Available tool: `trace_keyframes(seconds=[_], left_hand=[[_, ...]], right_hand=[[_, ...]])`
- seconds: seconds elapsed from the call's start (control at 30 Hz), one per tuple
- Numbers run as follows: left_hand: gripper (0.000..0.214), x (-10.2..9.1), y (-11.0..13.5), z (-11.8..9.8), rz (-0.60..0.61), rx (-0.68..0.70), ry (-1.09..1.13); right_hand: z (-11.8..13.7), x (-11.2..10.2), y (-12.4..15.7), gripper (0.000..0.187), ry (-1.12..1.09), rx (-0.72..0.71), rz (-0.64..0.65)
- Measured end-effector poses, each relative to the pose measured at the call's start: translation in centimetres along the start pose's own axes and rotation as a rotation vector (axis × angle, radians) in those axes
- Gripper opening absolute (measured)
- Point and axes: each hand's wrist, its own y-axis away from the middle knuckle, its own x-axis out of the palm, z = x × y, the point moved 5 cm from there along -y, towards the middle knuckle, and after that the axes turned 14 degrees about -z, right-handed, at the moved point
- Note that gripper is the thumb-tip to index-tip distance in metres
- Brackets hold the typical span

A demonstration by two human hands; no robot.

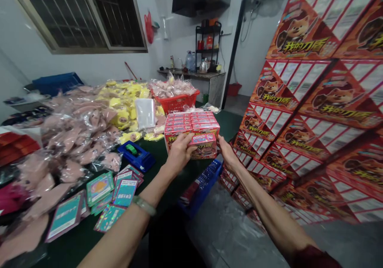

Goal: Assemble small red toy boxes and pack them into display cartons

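The left grip [179,152], a pale bangle [144,205] on its wrist, is closing around the near left side of a stack of red-and-pink boxes [191,130], while the right grip [228,153] is pressing against the stack's right end. A smaller box [203,145] is sitting at the stack's front, between both grips. The stack is being held over a dark green desk [223,124], though whether it touches the desk cannot be told.

Just left of it, a blue tool with a green insert [133,155] is lying on the desk, and holographic cards [125,192] are scattering nearby. Farther out, a clear plastic bag [145,113], bagged pink goods [77,136], bagged yellow goods [128,96] and a red basket [175,103] are crowding the desk. To the right, a blue crate [200,188] and a wall of dog-printed cartons [317,112] are standing.
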Motion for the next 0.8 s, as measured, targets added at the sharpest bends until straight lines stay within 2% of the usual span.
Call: trace_keyframes(seconds=[0.13,0.27,0.4,0.47,0.5,0.57,0.67,0.73,0.8], left_hand=[[0.042,1.9,-1.5,0.2,0.06,0.01,0.005],[0.04,2.2,-2.5,0.6,0.096,0.04,0.047],[0.04,1.0,-1.8,0.7,0.09,0.079,0.094],[0.04,0.5,-0.8,0.4,0.071,0.091,0.101],[0.039,0.3,-0.3,0.2,0.062,0.097,0.102],[0.038,0.0,0.8,-0.4,0.047,0.107,0.103],[0.037,-0.2,2.2,-1.1,0.033,0.122,0.107],[0.036,-0.4,2.7,-1.3,0.023,0.13,0.111],[0.035,-0.6,2.8,-1.2,-0.001,0.129,0.112]], right_hand=[[-0.1,0.5,0.1,0.06,-0.019,0.011,0.009],[-0.5,0.5,0.2,0.058,-0.01,-0.006,-0.04],[-0.3,-1.0,-0.4,0.062,0.02,-0.041,-0.251],[1.4,-2.1,-0.9,0.059,0.024,-0.099,-0.377],[2.9,-2.3,-1.3,0.054,0.029,-0.164,-0.395],[6.8,-1.4,-2.0,0.039,0.057,-0.359,-0.28],[11.9,2.9,-2.4,0.027,0.151,-0.674,0.149],[13.2,6.1,-2.4,0.031,0.278,-0.814,0.382],[12.9,8.7,-2.6,0.033,0.421,-0.9,0.528]])
